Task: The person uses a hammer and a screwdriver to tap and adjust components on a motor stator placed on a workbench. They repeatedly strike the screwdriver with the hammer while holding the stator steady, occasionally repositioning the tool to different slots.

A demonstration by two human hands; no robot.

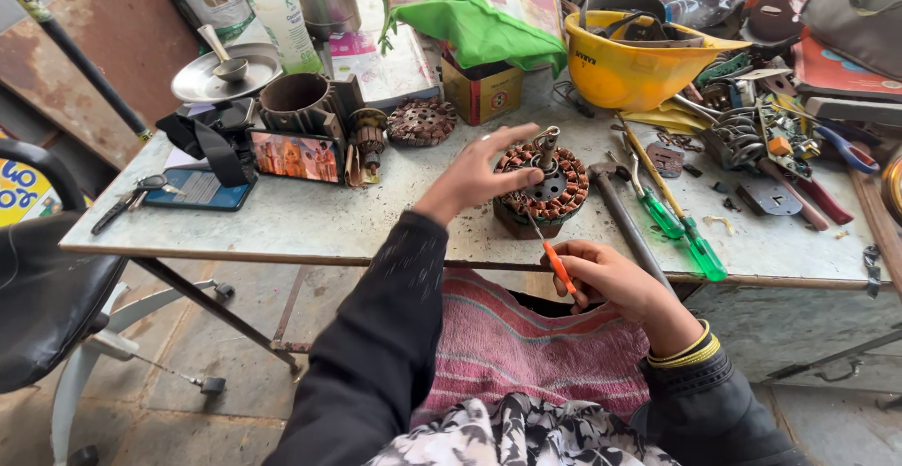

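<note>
my left hand (474,177) lies open against the copper-wound stator (543,189) near the surface's (310,217) front edge while my right hand (611,283) grips the orange screwdriver (556,261) (tip at the windings), so a slip could nick the wire.

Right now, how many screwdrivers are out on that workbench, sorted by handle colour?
Green-handled screwdriver: 2, lying side by side on the table to the right of the copper-wound stator, one and the other.
Orange-handled screwdriver: 1, held in the right hand, tip toward the stator.
The left hand rests on the stator.
Total: 3
</note>
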